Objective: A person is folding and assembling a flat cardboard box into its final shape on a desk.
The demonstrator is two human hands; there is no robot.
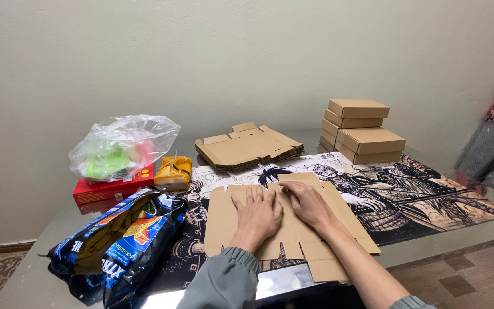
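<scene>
Both of your hands lie flat on an unfolded, die-cut sheet of brown corrugated cardboard that rests on the near edge of the worktop. Your left hand, in a grey sleeve, spreads its fingers wide and presses the middle of the sheet, pinning it down. Your right hand lies just beside it, palm down with fingers extended, over a fold line. Neither hand grips anything. The sheet sits on a black-and-white illustrated mat, which gives it a smooth base. Behind it is a stack of flat brown cardboard blanks, within easy reach. To the right stands a pile of finished closed brown boxes, set well apart. On the left are a blue snack bag, a red box, and a clear plastic bag.
</scene>
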